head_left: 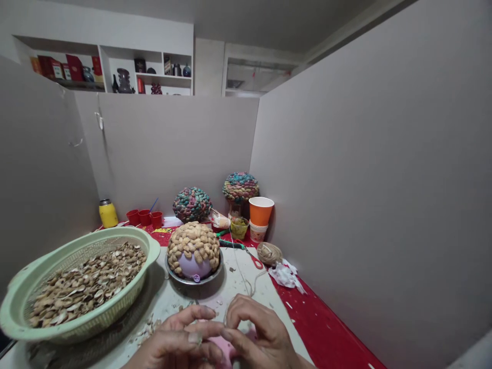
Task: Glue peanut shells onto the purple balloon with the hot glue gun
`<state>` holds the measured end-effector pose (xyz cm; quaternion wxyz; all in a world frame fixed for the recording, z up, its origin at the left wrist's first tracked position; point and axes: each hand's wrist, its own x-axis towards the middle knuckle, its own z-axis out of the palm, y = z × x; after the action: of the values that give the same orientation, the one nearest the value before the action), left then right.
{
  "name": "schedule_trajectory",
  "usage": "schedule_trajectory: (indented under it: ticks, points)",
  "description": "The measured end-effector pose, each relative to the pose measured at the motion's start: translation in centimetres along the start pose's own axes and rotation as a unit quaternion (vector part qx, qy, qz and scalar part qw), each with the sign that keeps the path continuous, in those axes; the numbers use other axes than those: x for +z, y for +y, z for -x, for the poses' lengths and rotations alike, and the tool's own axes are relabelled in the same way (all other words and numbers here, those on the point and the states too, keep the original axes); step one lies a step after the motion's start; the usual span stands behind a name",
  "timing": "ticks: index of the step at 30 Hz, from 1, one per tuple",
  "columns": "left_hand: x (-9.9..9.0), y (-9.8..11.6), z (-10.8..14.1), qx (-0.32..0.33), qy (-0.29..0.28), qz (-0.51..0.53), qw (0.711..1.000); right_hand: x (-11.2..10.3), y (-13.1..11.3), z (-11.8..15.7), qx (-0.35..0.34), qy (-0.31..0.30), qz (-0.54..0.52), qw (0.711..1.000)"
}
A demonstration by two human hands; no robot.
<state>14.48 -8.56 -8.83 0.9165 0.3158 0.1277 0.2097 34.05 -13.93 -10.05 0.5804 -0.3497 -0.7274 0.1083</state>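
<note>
At the bottom middle, both hands meet around a pink balloon [229, 352], most of it hidden. My left hand [180, 335] has its fingers bent against the balloon. The thumb and forefinger of my right hand [261, 330] pinch what looks like thin twine [246, 282], which trails away behind the knuckles. Just beyond, a purple balloon [194, 266] with its knot facing me rests in a metal bowl [217, 274]. Peanut shells [193, 238] cover its upper part. To the left stands a green colander [152, 246] of loose shell halves [90, 284].
Red-handled scissors [257, 260], a twine ball [269, 253] and crumpled tissue [286, 275] lie right. Behind stand two coloured shell-covered balls [192, 204], an orange cup [262, 211], red cups [144, 217] and a yellow jar [108, 213]. Grey partitions [172, 143] enclose the table.
</note>
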Motion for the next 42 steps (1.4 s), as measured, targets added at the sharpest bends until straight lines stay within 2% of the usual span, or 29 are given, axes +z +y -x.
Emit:
schedule_trajectory:
  ticks: [2,5,8,10,13,16,19,21,24,28,32,36,42]
  points:
    - [0.3,0.1,0.1,0.002,0.015,-0.001,1.000,0.0,-0.2,0.0,0.034,-0.013,0.008,0.999]
    - [1.0,0.4,0.3,0.013,0.045,-0.020,0.999,0.2,0.1,0.2,0.047,-0.023,0.020,0.998]
    - [1.7,0.9,0.7,0.058,0.061,-0.087,0.993,0.2,1.0,0.2,0.048,-0.024,0.044,0.998]
    - [1.6,1.2,0.9,0.097,0.080,-0.150,0.981,-0.2,1.6,0.0,0.048,-0.063,0.075,0.994]
    - [0.7,1.9,0.8,0.183,0.148,-0.243,0.941,-1.6,2.1,-0.8,0.066,-0.183,0.129,0.972]
    - [-0.7,2.7,0.0,0.280,0.219,-0.323,0.877,-3.3,1.6,-1.6,0.130,-0.280,0.177,0.934]
    - [-1.8,3.1,-0.9,0.323,0.262,-0.370,0.831,-4.3,0.9,-1.9,0.164,-0.362,0.210,0.893]
    - [-2.3,3.0,-1.3,0.324,0.271,-0.398,0.814,-4.4,0.7,-1.8,0.160,-0.401,0.237,0.870]
    - [-2.9,2.5,-1.6,0.324,0.259,-0.452,0.790,-4.0,0.9,-1.4,0.146,-0.421,0.279,0.850]
    - [-3.9,2.0,-1.8,0.308,0.230,-0.558,0.736,-3.6,1.3,-1.1,0.140,-0.423,0.279,0.851]
    - [-4.4,2.5,-2.0,0.222,0.215,-0.659,0.686,-3.7,1.5,-1.3,0.153,-0.423,0.252,0.857]
    - [-4.5,3.2,-2.2,0.153,0.202,-0.708,0.659,-4.5,1.9,-1.8,0.193,-0.411,0.182,0.872]
    - [-5.0,2.7,-2.3,0.130,0.172,-0.734,0.644,-6.7,2.7,-3.0,0.290,-0.368,-0.013,0.883]
